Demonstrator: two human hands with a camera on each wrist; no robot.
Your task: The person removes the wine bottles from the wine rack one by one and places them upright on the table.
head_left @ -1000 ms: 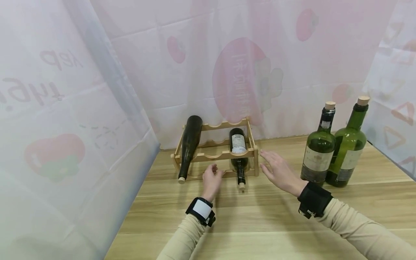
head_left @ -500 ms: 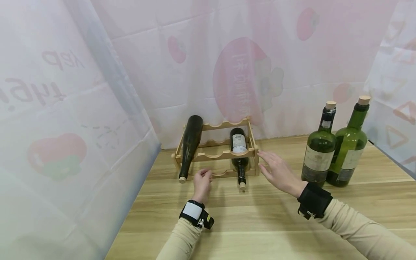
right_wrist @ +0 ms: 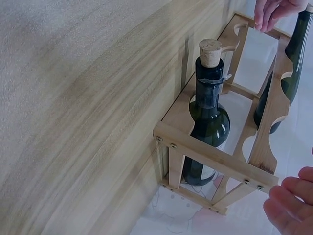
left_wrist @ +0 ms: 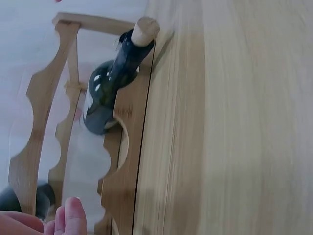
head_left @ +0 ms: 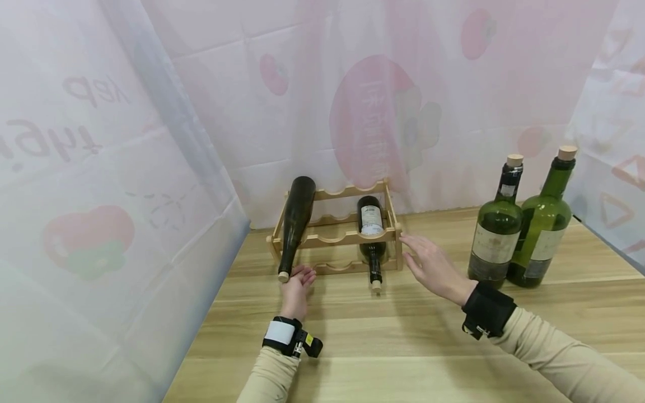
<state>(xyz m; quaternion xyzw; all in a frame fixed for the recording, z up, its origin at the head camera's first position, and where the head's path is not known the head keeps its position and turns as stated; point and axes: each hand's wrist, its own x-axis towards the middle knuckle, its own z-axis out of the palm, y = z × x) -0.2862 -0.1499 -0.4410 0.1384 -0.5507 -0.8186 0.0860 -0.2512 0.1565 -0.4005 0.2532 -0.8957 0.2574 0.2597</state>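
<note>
In the head view a two-tier wooden wine rack (head_left: 322, 242) stands against the back curtain. A dark corked wine bottle (head_left: 297, 215) lies on its upper left, neck sloping toward me. My left hand (head_left: 294, 294) is at that bottle's corked end, fingers extended and overlapping the rack's lower front rail. On the lower right tier lies a labelled wine bottle (head_left: 372, 221), its cork (right_wrist: 211, 53) facing forward in the right wrist view. My right hand (head_left: 432, 267) is open, fingertips right at the rack's right front post (head_left: 398, 246).
Two green corked wine bottles, one nearer (head_left: 496, 235) and one behind it (head_left: 544, 224), stand upright on the wooden table (head_left: 393, 364) to the right. Printed white curtains (head_left: 302, 123) border the table at the back and sides.
My left hand has moved left along the rack's front, from near the lower bottle to the upper bottle's neck, its fingers straightening. The right hand stays by the post.
</note>
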